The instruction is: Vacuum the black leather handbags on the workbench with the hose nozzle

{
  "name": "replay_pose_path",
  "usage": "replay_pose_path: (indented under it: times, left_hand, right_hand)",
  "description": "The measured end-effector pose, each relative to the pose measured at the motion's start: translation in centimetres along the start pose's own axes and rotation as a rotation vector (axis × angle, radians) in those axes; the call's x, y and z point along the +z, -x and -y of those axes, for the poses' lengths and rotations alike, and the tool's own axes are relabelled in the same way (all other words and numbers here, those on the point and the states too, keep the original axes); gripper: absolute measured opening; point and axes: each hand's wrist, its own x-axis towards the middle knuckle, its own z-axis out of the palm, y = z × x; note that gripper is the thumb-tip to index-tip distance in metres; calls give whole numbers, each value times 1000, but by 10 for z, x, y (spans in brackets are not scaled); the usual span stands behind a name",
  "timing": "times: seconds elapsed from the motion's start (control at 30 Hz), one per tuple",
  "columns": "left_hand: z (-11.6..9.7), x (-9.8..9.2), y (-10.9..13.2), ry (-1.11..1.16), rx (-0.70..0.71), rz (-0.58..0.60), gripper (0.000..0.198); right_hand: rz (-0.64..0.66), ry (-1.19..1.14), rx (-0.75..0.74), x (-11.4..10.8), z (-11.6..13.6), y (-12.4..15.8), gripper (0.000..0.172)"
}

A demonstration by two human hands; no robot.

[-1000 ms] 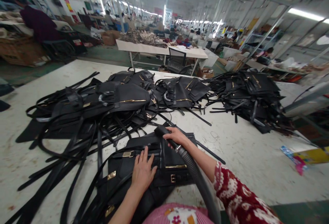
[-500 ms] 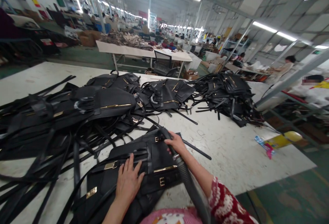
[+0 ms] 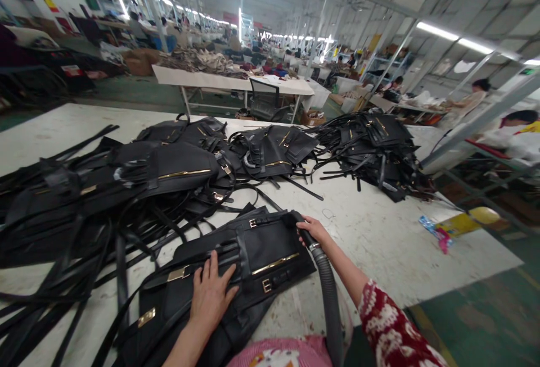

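Observation:
A black bag piece [image 3: 270, 243] with gold buckles and a gold zipper lies on the pale table in front of me. My left hand [image 3: 211, 291] rests flat on its middle, fingers spread. My right hand [image 3: 313, 230] is wrapped round the black nozzle of a ribbed grey hose [image 3: 327, 282], whose tip touches the bag's upper right corner. The hose runs down toward my body.
Black bags with long straps are heaped on the left [image 3: 177, 167], in the middle [image 3: 274, 153] and at the right back [image 3: 371, 142]. A yellow roll [image 3: 468, 222] lies near the table's right edge [image 3: 502, 257]. People sit at workstations beyond.
My right hand has moved right with the hose nozzle, from over the bag's upper part to its right corner. My left hand has stayed on the bag.

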Motion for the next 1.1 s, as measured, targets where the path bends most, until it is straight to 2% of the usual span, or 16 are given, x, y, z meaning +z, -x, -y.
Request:
replay_pose_path:
  times: [0.17, 0.3, 0.43, 0.53, 0.6, 0.67, 0.77, 0.83, 0.93, 1.1]
  left_hand:
    - [-13, -10, 0, -62, -37, 32, 45]
    - [-23, -24, 2, -88, -53, 117, 45]
    - [-29, -32, 22, -43, 46, 212, 41]
    - [-30, -33, 41, 33, 105, 295, 44]
    - [-28, -31, 46, 100, 106, 324, 44]
    - [-24, -29, 40, 152, 101, 280, 41]
    - [-15, -21, 13, 110, 41, 81, 40]
    - [-9, -14, -5, 33, -48, -3, 44]
    - [-3, -4, -19, -17, -106, -2, 45]
    - [0, 1, -14, 24, -97, -11, 36]
  right_hand:
    - [-1, -4, -31, -3, 7, 9, 54]
    - [10, 19, 9, 3, 3, 10, 46]
    - [-40, 24, -15, 14, 4, -7, 40]
    - [-122, 10, -71, 17, 9, -16, 47]
    - [-136, 0, -92, 13, 11, -13, 52]
    - [-95, -6, -89, 10, 10, -6, 54]
    - [-3, -7, -55, 11, 5, 4, 53]
    - [25, -3, -28, 16, 1, 3, 50]
    - [15, 6, 10, 26, -2, -13, 41]
    - [-43, 4, 6, 24, 8, -44, 26]
